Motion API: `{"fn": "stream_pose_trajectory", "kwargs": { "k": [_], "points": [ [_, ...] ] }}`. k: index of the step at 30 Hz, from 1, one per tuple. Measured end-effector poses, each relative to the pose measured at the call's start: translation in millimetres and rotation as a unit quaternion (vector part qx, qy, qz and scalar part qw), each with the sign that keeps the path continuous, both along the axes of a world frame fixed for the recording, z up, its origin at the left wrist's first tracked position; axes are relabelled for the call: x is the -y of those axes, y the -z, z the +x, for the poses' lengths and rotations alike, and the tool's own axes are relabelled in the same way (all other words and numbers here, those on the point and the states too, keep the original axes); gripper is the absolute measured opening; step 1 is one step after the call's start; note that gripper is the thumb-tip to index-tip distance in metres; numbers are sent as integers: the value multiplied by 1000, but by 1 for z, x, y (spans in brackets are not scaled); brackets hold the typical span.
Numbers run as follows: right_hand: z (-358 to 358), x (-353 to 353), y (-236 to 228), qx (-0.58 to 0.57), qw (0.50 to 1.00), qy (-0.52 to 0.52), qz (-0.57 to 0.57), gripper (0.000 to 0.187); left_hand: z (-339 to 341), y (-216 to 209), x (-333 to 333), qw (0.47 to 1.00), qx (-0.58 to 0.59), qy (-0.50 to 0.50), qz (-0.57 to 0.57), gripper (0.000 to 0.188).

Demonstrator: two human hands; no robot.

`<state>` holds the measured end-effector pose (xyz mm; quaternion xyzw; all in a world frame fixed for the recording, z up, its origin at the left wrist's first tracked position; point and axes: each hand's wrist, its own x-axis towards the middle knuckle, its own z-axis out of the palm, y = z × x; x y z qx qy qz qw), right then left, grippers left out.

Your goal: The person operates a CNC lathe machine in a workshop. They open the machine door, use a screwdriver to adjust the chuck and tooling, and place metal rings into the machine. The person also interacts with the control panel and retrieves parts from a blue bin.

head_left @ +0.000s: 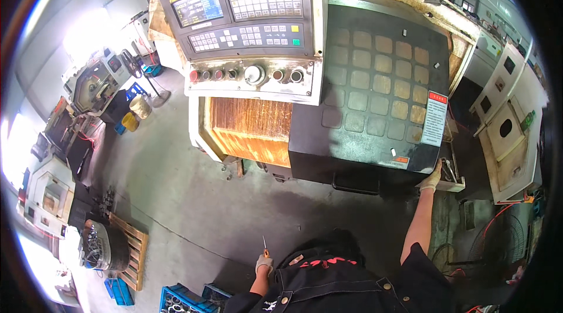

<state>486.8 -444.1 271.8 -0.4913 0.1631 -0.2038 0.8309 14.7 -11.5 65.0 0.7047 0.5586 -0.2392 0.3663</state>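
Note:
In my left hand (264, 264), in a pale glove, is a slim hand tool with an orange handle (267, 253) and a thin metal shaft pointing up. Its tip is too small to make out. My gloved right hand (431, 178) grips the lower right corner of the dark machine door (363, 154), its fingers partly hidden at the edge. A grid of square panes covers this door, with a red-and-white label (434, 118) on its right side. Below its front hangs a black bar handle (355, 188). Beside my right hand is a narrow tray (454, 185) with metal tools.
The control panel (252, 72) with screen, keys and knobs stands left of the door. Blue crates (176, 301) of metal rings are near my left arm. Farther left are a drum (111, 245) on a wooden pallet (138, 251) and other machines. A fan (498, 237) stands right.

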Motion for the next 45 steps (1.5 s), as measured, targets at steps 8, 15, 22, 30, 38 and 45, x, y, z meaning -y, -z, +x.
{"fn": "stream_pose_trajectory", "kwargs": {
  "k": [8, 15, 22, 30, 38, 45],
  "points": [
    [3, 5, 0, 3, 999, -2, 34, 58, -13, -10, 3, 1000, -21, 3, -4, 43],
    [0, -3, -1, -11, 998, -27, 52, 56, -23, 10, 1, 999, -24, 17, -31, 46],
    [3, -1, -1, -4, 996, -43, 81, 52, -13, 7, 11, 1000, -20, 13, -10, 46],
    [0, -5, -9, 20, 999, -29, 29, 46, -21, 39, 1, 1000, 5, 6, -27, 47],
    [-16, -38, -27, -66, 997, -12, 41, 55, -37, 16, -4, 999, -34, -24, -19, 52],
    [-23, -45, -30, -48, 998, 21, -46, 58, -39, 32, -7, 999, -7, -8, -38, 51]
  ]
}}
